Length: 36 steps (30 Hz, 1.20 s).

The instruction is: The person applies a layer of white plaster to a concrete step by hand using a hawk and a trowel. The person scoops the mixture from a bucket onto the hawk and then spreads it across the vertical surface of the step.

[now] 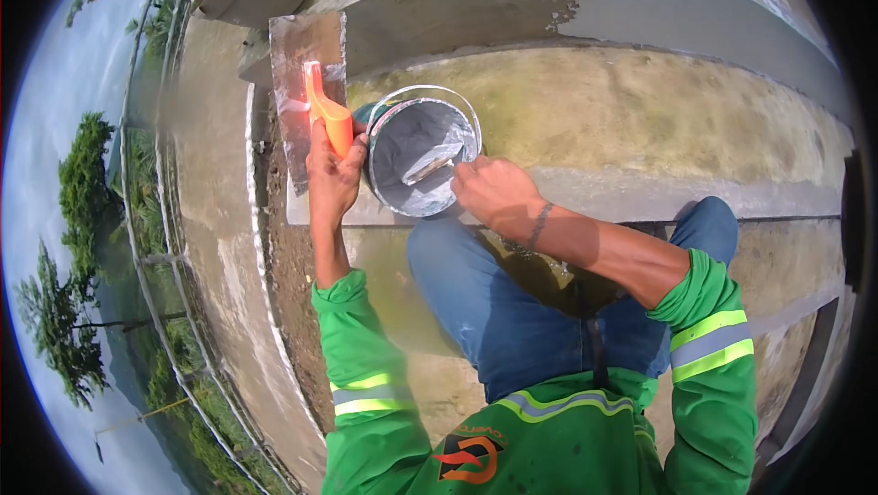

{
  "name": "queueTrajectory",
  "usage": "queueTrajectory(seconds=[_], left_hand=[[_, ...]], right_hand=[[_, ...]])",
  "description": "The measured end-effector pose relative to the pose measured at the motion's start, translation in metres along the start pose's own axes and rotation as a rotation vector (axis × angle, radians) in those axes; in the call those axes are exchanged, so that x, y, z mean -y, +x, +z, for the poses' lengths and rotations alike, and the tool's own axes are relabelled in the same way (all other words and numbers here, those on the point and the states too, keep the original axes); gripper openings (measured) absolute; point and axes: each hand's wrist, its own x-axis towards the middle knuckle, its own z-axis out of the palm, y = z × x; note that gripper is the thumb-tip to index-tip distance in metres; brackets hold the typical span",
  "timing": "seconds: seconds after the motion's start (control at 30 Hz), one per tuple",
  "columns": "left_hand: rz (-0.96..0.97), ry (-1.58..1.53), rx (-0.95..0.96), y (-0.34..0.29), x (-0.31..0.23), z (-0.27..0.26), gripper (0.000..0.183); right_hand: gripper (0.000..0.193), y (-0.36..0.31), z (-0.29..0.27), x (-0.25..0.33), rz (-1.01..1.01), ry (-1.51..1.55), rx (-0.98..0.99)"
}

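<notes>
A scraper (428, 169) is reaching into the bucket (388, 149), just left of the right hand (497, 189), the nearer one, whose closed fingers are gripping its mostly hidden handle. Its long axis is slanting, the blade pointing leftward and slightly toward the person. Left of the bucket, the left hand (336, 173) is holding, fingers wrapped, a trowel (318, 100) whose long axis is running forward, away from that hand.

open room above ledge (640, 111) rightward, trowel (331, 118) blocking left; bucket handle (432, 87) ahead
</notes>
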Motion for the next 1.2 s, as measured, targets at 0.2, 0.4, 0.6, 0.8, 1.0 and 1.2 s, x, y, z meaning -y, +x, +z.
queueTrajectory(seconds=[0.2,0.4,0.6,0.8,1.0,1.2], left_hand=[[0.047,-0.028,-0.032,0.007,0.001,0.010,0.022],[0.043,0.018,-0.035,0.016,0.001,0.015,0.023],[-0.022,0.064,-0.013,0.012,-0.007,0.010,0.024],[-0.029,0.141,0.032,0.014,-0.021,0.019,0.027],[-0.042,0.099,0.026,0.011,-0.031,0.012,0.025],[-0.012,0.061,0.049,0.009,-0.028,0.011,0.023]], right_hand=[[0.013,0.006,-0.001,0.011,0.170,-0.045,-0.141],[0.014,-0.004,0.022,0.021,0.153,-0.057,-0.074],[0.021,-0.003,-0.018,0.019,0.143,-0.004,0.097],[0.017,0.008,0.005,0.024,0.246,-0.079,-0.059],[0.017,-0.008,-0.006,0.009,0.083,-0.024,0.086],[0.018,0.006,-0.002,0.014,0.256,0.006,-0.068]])
